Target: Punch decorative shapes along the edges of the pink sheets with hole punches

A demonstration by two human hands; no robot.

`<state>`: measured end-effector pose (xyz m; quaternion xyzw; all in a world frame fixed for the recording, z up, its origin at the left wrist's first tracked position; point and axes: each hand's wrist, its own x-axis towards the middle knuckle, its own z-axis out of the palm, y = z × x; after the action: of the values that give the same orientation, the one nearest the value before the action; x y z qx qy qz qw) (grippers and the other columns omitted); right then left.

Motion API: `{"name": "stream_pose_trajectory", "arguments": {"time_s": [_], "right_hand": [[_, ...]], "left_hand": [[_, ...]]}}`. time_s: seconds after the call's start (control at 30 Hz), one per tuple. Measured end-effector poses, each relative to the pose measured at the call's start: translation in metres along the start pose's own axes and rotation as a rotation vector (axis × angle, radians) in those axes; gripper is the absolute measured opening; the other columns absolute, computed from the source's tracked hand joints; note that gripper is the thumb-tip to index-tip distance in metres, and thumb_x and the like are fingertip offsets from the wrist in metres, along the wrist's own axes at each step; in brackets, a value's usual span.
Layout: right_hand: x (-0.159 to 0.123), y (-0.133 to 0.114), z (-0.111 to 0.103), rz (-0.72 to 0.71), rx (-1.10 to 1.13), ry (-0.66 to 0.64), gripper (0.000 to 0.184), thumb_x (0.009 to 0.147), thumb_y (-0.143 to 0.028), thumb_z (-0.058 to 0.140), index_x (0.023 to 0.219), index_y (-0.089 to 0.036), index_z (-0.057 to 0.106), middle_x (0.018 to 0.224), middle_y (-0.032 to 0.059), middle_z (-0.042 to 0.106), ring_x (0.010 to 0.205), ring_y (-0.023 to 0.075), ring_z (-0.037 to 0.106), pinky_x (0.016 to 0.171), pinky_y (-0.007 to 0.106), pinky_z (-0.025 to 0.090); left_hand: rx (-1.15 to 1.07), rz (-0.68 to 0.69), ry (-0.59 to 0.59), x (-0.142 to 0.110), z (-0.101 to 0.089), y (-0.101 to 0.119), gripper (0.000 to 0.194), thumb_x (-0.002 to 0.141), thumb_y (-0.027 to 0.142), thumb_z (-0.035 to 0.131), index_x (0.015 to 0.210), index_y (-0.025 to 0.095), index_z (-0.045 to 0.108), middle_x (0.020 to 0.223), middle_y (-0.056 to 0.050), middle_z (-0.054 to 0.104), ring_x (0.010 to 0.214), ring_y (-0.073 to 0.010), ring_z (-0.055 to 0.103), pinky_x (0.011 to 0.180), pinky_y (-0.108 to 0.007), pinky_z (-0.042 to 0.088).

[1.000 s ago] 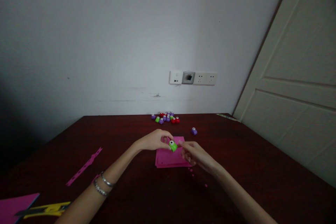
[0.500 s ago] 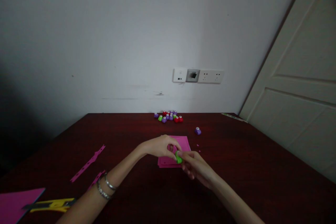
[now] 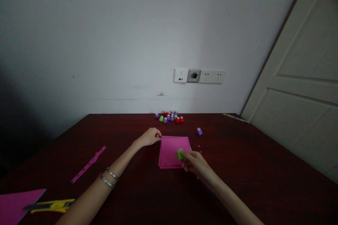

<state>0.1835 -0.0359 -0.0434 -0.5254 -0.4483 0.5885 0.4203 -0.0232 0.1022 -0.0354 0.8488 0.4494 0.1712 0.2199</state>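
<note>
A stack of pink paper sheets (image 3: 171, 146) lies on the dark red table. At its far left corner my left hand (image 3: 150, 137) is closed, thumb and fingertips pinched on the paper's edge. My right hand (image 3: 196, 163) grips a small green craft punch (image 3: 180, 154) between thumb and fingers, over the right part of the stack. The punch's white button is covered by the thumb. A purple craft punch (image 3: 199, 132) stands alone beyond the stack to the right.
Several red, green and purple craft punches (image 3: 169, 117) cluster near the wall. At left lie a punched pink strip (image 3: 88, 164), a yellow utility knife (image 3: 54, 205) and more pink paper (image 3: 19, 202). Tiny pink scraps (image 3: 199, 146) are right of the stack. A thin strip (image 3: 235, 117) lies far right.
My left hand has let go of the green punch and moved left to the paper's far corner. The punch, turned over, is now in my right hand alone.
</note>
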Motion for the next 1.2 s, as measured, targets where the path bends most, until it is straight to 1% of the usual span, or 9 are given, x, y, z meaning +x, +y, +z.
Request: {"name": "stream_pose_trajectory", "arguments": {"time_s": [0.17,0.27,0.47,0.6,0.73,0.8,0.93,1.1,1.2], "right_hand": [[0.003,0.005,0.000,-0.006,0.024,0.008,0.041,0.067,-0.054,0.060,0.058,-0.014,0.053,0.048,-0.0021,0.053,0.039,0.0055,0.044,0.042,0.019,0.029],[0.006,0.009,0.000,0.011,0.055,-0.009,0.040,0.066,-0.054,0.061,0.059,-0.015,0.053,0.048,-0.0022,0.054,0.039,0.0060,0.043,0.043,0.020,0.030],[0.008,0.012,0.002,0.064,0.070,0.005,0.039,0.064,-0.052,0.063,0.058,-0.015,0.053,0.046,-0.0016,0.054,0.038,0.0064,0.044,0.043,0.020,0.031],[0.008,0.012,0.003,0.062,0.089,-0.006,0.038,0.064,-0.051,0.063,0.059,-0.015,0.053,0.046,-0.0012,0.055,0.039,0.0065,0.045,0.043,0.020,0.032],[0.007,0.012,0.003,0.067,0.111,-0.006,0.038,0.065,-0.051,0.064,0.060,-0.014,0.054,0.047,-0.0008,0.055,0.038,0.0064,0.046,0.042,0.020,0.033],[0.004,0.010,0.003,0.077,0.166,-0.023,0.037,0.066,-0.051,0.064,0.065,-0.014,0.056,0.053,0.0004,0.059,0.041,0.0073,0.049,0.044,0.020,0.036],[-0.003,0.008,0.005,0.095,0.254,-0.088,0.036,0.070,-0.049,0.062,0.075,-0.014,0.057,0.068,0.0046,0.065,0.049,0.0091,0.056,0.051,0.022,0.044],[-0.004,0.010,0.006,0.119,0.321,-0.116,0.036,0.069,-0.048,0.064,0.076,-0.014,0.055,0.067,0.0059,0.066,0.051,0.0095,0.058,0.053,0.022,0.044],[-0.003,0.010,0.006,0.128,0.353,-0.104,0.035,0.070,-0.048,0.064,0.075,-0.014,0.055,0.066,0.0062,0.066,0.051,0.0098,0.058,0.054,0.022,0.045]], "left_hand": [[-0.006,0.020,0.070,0.001,0.009,-0.002,0.029,0.076,0.034,0.051,0.079,0.012,0.069,0.074,-0.006,0.065,0.067,-0.0156,0.056,0.060,-0.023,0.037],[-0.065,-0.006,0.046,0.002,0.014,-0.001,0.030,0.072,0.037,0.057,0.079,0.011,0.069,0.072,-0.006,0.065,0.064,-0.0151,0.055,0.058,-0.022,0.036],[-0.214,-0.051,0.030,0.004,0.023,-0.006,0.020,0.062,0.030,0.066,0.068,0.011,0.067,0.062,-0.003,0.061,0.057,-0.0132,0.052,0.053,-0.022,0.034],[-0.283,-0.056,0.018,0.005,0.024,-0.005,0.010,0.062,0.022,0.065,0.062,0.012,0.063,0.059,-0.001,0.060,0.057,-0.0115,0.053,0.054,-0.020,0.037],[-0.364,-0.106,-0.012,0.003,0.020,0.000,0.011,0.074,0.023,0.052,0.074,0.012,0.057,0.049,0.002,0.054,0.041,-0.0088,0.047,0.042,-0.019,0.035],[-0.443,-0.145,-0.016,0.002,0.016,0.004,0.012,0.077,0.023,0.047,0.079,0.013,0.053,0.045,0.004,0.051,0.036,-0.0084,0.045,0.036,-0.017,0.032],[-0.666,-0.206,0.056,0.000,0.006,0.013,0.007,0.077,0.020,0.049,0.079,0.014,0.050,0.045,0.005,0.049,0.036,-0.0082,0.048,0.032,-0.015,0.030],[-0.802,-0.220,0.118,0.000,0.001,0.019,0.005,0.076,0.017,0.050,0.075,0.013,0.052,0.053,0.003,0.053,0.035,-0.0065,0.048,0.029,-0.015,0.029],[-0.834,-0.215,0.125,-0.001,-0.001,0.022,0.005,0.076,0.017,0.051,0.076,0.013,0.052,0.051,0.003,0.052,0.034,-0.0063,0.048,0.030,-0.014,0.030]]}}
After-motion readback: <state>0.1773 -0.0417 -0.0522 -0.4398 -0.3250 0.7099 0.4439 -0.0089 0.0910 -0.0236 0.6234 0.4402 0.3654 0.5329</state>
